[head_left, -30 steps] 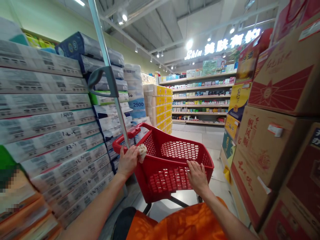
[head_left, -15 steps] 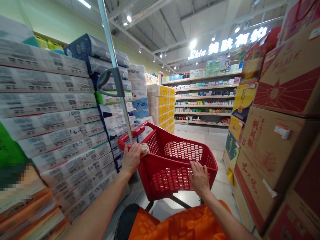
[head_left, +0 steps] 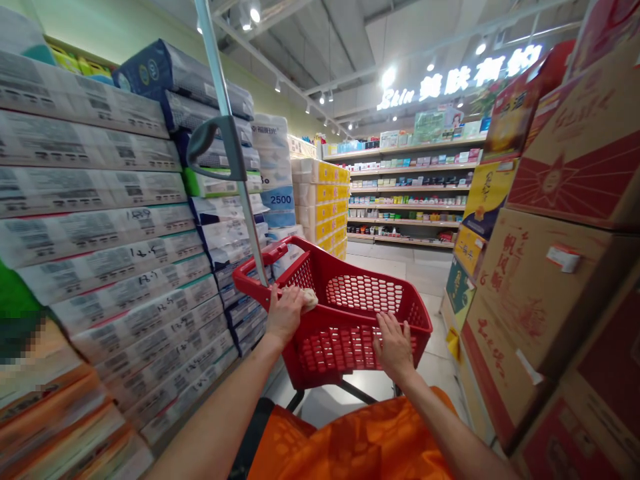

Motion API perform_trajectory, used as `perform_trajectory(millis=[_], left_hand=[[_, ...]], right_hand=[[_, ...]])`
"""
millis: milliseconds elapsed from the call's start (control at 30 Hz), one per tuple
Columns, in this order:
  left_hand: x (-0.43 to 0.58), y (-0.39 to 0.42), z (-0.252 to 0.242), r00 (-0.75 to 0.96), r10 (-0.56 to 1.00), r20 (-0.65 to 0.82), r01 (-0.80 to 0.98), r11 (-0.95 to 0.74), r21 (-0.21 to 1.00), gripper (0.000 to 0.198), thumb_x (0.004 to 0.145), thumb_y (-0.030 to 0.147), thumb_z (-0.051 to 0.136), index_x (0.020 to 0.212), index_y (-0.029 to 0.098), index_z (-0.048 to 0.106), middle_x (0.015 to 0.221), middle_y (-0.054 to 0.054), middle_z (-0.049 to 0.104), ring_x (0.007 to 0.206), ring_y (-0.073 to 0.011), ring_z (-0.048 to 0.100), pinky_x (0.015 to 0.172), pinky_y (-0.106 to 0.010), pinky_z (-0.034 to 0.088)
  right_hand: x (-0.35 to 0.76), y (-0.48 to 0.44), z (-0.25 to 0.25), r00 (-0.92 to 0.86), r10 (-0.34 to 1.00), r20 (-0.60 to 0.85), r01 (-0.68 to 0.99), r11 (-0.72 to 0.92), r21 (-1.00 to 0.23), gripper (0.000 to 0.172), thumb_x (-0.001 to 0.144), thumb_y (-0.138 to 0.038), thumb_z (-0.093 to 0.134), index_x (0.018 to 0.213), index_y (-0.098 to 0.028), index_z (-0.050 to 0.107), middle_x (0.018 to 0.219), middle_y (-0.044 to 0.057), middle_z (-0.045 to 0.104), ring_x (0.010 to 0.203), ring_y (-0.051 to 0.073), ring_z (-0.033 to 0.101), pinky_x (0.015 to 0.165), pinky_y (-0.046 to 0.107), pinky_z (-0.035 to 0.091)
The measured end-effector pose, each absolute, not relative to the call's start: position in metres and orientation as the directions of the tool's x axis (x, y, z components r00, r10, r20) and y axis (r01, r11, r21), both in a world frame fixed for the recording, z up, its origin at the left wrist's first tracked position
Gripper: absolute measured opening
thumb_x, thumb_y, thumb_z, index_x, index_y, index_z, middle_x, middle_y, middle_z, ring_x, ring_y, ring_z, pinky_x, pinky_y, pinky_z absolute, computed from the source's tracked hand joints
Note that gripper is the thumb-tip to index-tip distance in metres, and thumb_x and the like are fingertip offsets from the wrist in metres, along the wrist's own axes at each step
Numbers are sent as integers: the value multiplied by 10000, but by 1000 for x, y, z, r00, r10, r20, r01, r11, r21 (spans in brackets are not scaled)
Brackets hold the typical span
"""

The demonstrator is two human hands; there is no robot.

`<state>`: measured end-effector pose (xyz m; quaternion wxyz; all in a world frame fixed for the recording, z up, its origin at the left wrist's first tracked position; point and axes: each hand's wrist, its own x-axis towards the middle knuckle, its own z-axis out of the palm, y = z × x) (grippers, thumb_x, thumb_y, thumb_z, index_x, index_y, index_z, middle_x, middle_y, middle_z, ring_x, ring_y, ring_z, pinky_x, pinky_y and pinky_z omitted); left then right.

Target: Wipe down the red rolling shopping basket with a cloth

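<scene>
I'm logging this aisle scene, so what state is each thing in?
Left hand: closed around the cloth, at the cart's near rim.
White cloth: bunched, partly hidden.
Right hand: open, fingers on the near rim.
Red shopping cart: upright.
Metal pole: leaning slightly in view.
Cartons: stacked.
Wrapped packs: stacked high.
Shelves: stocked.
Sign: lit.
Ceiling lights: on.

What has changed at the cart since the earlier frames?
The left hand and its cloth have slid along the rim of the cart, away from the pole and toward the right hand. Nothing was newly grasped or released. The right hand stays at the rim; the pole still stands by the cart.
</scene>
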<state>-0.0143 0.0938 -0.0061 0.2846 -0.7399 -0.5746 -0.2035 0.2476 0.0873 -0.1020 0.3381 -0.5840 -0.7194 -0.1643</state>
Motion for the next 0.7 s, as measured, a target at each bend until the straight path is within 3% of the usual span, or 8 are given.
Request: perform_trajectory(millis=[167,367,567,700], left_hand=[[6,97,-12,337,740,582,941,-278,-191,303,863,159,334,1061,187,562,1144,-79,591,1083,-206,513,1062,-527,119],[-29,93,1,158,675,720,987,-116,-108,277,871,242,364,1061,191,559,1213,-103,546,1153,-243,455,1030,-568,120],[-1,97,-3,250,736,630,967,-222,-124,318,870,188,338,1111,217,542,1126,-59,597,1050,-211,516,1040,-524,146],[-12,103,16,186,683,707,981,-163,-101,332,864,162,319,1089,214,558,1158,-59,573,1092,-228,475,1031,-528,159]], right_hand=[[251,86,-101,-116,727,676,946,289,-148,438,803,-173,364,1226,-139,469,1269,78,496,1214,216,377,1043,460,128],[251,85,-102,-87,735,673,949,266,-168,442,797,-182,375,1226,-133,470,1272,83,491,1219,224,368,1041,469,128],[250,84,-101,-96,740,666,944,280,-175,451,779,-175,386,1220,-136,473,1268,78,496,1211,216,377,1044,449,128],[253,85,-101,-88,729,679,942,282,-180,447,774,-170,393,1211,-147,482,1257,77,507,1198,219,391,1039,453,139]])
